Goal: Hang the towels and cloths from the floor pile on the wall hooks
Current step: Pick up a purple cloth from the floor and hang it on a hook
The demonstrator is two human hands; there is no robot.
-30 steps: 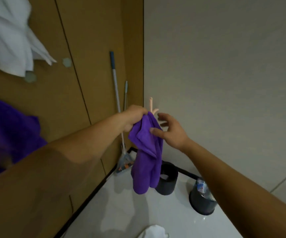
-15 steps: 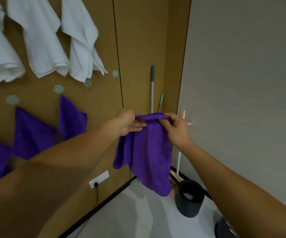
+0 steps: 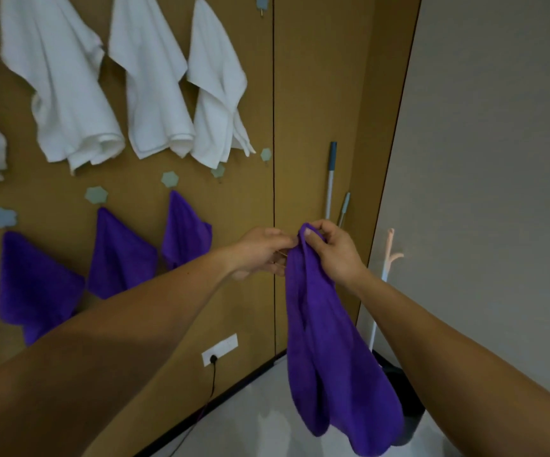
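1. The left grip [image 3: 263, 252] and right grip [image 3: 336, 255], at centre frame, have come together. Half a second ago they were apart, with the top edge of the purple cloth [image 3: 329, 351] stretched flat between them.
2. Both grips are now closed on that edge. The right pinches a small gathered peak at the top, and the left fingertips nip the fabric just beside it.
3. The cloth has gone from a spread sheet to a narrow, doubled drop. It hangs from the grips down to the lower right of the frame, clear of the floor [image 3: 250, 433].
4. To my eye the gathered peak is made for hooking, so the spreading step looks done and the hanging step is next.
5. Further off, the wall fills more of the left half than it did a second ago, when the view pointed at the corner.
   - Three hung purple cloths [image 3: 122, 255] sit at the left.
   - White towels [image 3: 69, 94] hang above them.
6. Two free hooks [image 3: 266, 154] show right of the last hung purple cloth, up and left of the grips. The nearer of them seems the likely target.
7. Farthest, in the corner, stand the mop handles [image 3: 331, 179]. A dark bin [image 3: 405, 407] is partly hidden behind the cloth.
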